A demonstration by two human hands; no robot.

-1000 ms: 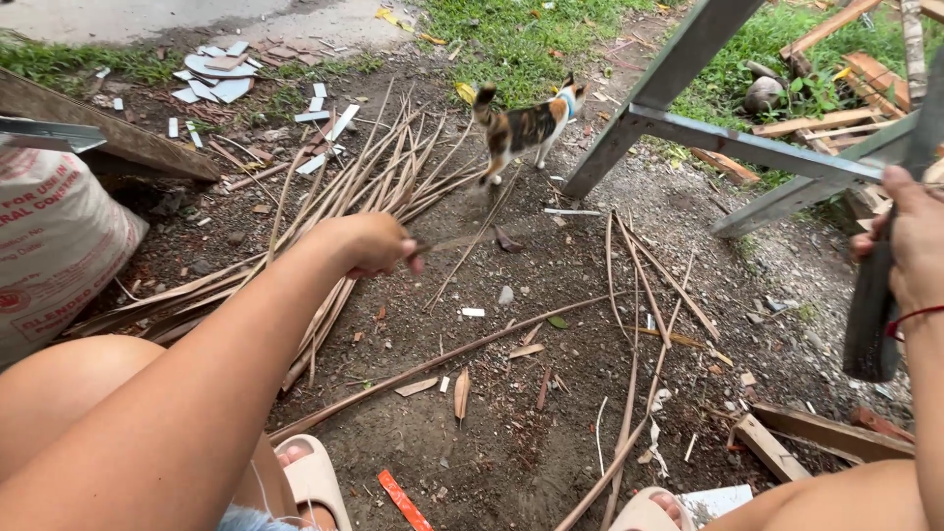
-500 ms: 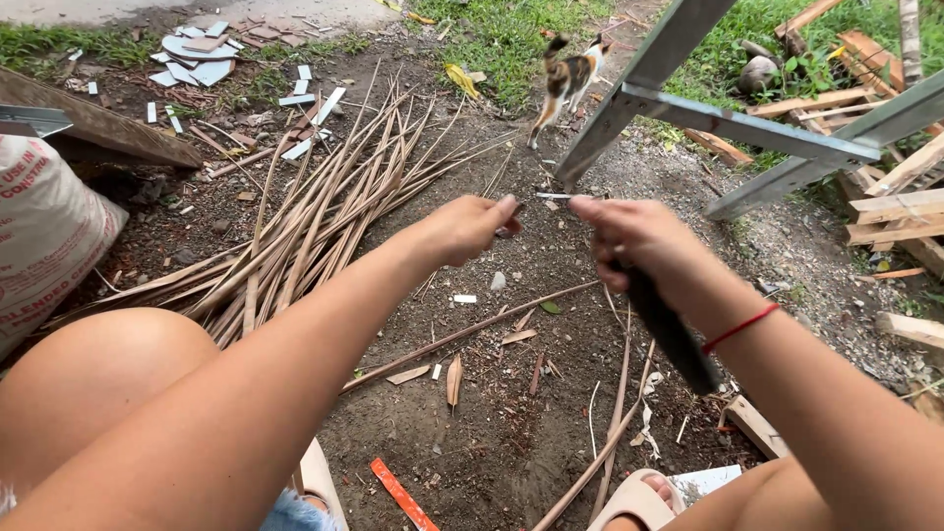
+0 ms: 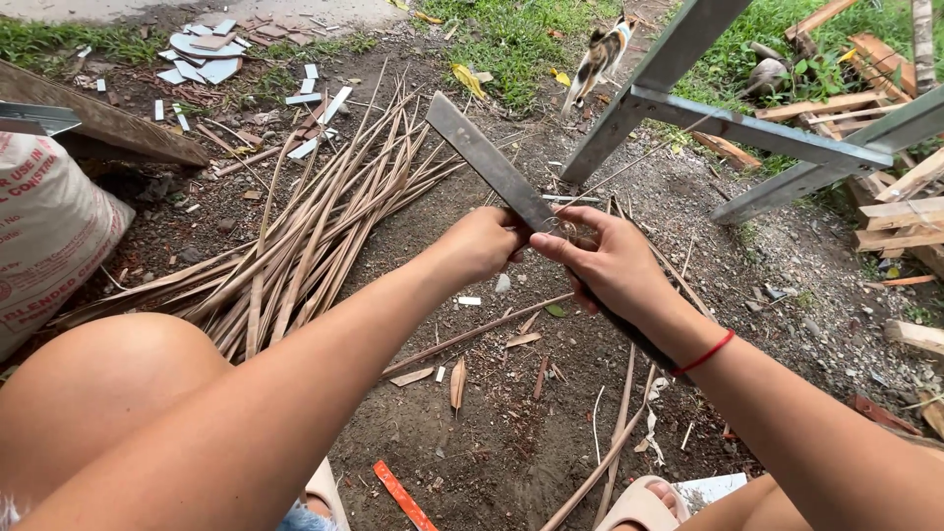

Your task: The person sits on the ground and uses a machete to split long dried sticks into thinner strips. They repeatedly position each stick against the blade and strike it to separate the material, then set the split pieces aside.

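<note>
Long knife (image 3: 492, 167): flat grey metal blade, straight-edged with a squared tip, dull and faintly scuffed, running from the centre of the view up toward 11 o'clock; its dark handle runs the other way, toward 5 o'clock, under the right wrist. Right hand (image 3: 612, 265): fingers wrapped shut around the handle, thumb lying along the top near the blade's base; a red string band sits on the wrist. Left hand (image 3: 484, 241): fingertips pressed together in a pinch just beside the blade's base, on a thin pale sliver too fine to make out clearly. Bundle of dry brown sticks (image 3: 305, 226): fanned over the dirt at 10 o'clock, its near ends close under the left forearm, tips reaching past the blade toward 12. White printed sack (image 3: 49, 236): at 9 o'clock, against the left edge. Grey metal frame (image 3: 747, 123): angled bars from 12 to 3 o'clock, close to the right of the blade tip. Stacked wood offcuts (image 3: 900, 211): at 3 o'clock, behind the frame. Broken pale tiles (image 3: 202, 49): at 11 o'clock, well apart. Calico cat (image 3: 602, 54): at 12 o'clock, on the grass verge. Bare dirt (image 3: 492, 433): lies open below the hands toward 6 o'clock, scattered with small chips, with an orange strip (image 3: 401, 497) near the bottom edge.
</note>
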